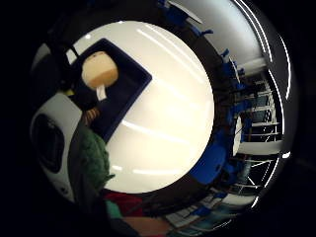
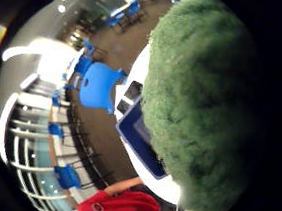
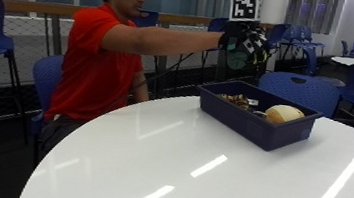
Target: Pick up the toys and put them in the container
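So the gloved right hand [image 3: 245, 42] is up in the air over the blue container [image 3: 255, 119], fingers curled round a green fuzzy toy [image 2: 201, 106]; the outside view barely shows that toy, the thumb-side palm view is full of it; container sits near the white table's [image 3: 175, 169] far edge, a cream ball toy [image 3: 283, 113] inside.
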